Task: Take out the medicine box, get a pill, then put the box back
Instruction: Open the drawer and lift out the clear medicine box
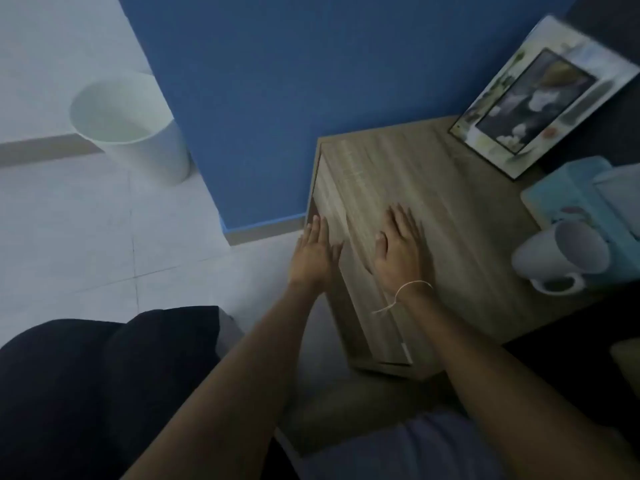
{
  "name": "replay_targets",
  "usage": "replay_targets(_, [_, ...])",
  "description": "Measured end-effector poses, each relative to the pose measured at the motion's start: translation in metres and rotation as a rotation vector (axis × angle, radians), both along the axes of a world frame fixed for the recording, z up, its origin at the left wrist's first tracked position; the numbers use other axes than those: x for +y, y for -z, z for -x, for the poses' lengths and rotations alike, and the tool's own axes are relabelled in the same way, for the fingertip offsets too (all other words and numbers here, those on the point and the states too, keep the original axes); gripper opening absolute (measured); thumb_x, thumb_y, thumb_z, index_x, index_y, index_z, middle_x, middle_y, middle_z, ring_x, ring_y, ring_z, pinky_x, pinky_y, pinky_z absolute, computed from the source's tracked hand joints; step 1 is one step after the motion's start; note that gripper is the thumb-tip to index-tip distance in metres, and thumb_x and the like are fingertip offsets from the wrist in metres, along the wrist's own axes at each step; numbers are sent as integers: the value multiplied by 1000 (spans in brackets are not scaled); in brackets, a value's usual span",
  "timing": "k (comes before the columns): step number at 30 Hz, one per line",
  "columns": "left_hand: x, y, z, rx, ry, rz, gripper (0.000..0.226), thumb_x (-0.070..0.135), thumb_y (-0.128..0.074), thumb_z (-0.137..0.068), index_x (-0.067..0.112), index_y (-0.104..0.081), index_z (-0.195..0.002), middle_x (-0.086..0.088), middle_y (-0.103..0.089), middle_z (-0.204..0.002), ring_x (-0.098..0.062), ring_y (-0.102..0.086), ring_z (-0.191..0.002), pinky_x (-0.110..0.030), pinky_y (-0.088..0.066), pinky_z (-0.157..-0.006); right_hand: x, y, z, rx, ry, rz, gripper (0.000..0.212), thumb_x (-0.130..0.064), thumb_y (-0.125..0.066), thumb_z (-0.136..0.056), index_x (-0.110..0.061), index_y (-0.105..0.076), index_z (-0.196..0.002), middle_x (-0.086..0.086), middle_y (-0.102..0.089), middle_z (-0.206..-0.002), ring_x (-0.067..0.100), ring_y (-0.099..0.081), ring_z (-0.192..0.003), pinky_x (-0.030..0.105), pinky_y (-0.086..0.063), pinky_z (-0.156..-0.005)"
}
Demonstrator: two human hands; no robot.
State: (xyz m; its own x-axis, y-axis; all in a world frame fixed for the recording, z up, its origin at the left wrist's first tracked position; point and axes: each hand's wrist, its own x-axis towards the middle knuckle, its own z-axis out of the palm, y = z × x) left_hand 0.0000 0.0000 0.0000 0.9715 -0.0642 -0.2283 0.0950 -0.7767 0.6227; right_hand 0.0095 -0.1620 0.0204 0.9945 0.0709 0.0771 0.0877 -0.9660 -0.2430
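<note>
A wooden bedside cabinet stands against a blue wall, seen from above, with its drawer fronts facing left. My left hand is open, fingers stretched, at the cabinet's upper front edge by the top drawer. My right hand lies flat and open on the cabinet top, palm down, with a thin white string around the wrist. No medicine box is in view. The drawers look closed.
On the cabinet top stand a framed picture at the back, a light blue tissue box and a white mug on its side at the right. A white waste bin stands on the tiled floor at the left. My knees are below.
</note>
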Motion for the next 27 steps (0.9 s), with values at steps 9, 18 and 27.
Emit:
replay_targets(9, [-28, 23, -24, -31, -44, 194, 77, 41, -42, -96, 8, 0, -151, -9, -5, -162, -23, -9, -149, -39, -13, -123, -3, 2, -4, -7, -16, 32, 55, -30, -25, -96, -8, -28, -147, 12, -26, -156, 22, -15, -147, 44, -13, -120])
replay_targets(18, [-25, 20, -19, -31, -56, 226, 79, 40, -43, -96, 6, 3, -150, -10, -4, -162, -22, -6, -149, -42, -13, -123, -2, 0, -2, -2, -14, 1, 52, -27, -28, -99, -10, -25, -148, 9, -24, -157, 19, -12, -147, 41, -9, -121])
replay_targets(27, [33, 10, 6, -192, -14, 24, 80, 37, -40, -98, 2, 10, -148, -20, 14, -159, -29, 8, -148, -41, -8, -123, -1, -2, -1, -8, -24, -13, 51, -26, -27, -99, -10, -25, -147, 9, -25, -157, 21, -14, -147, 40, -8, -121])
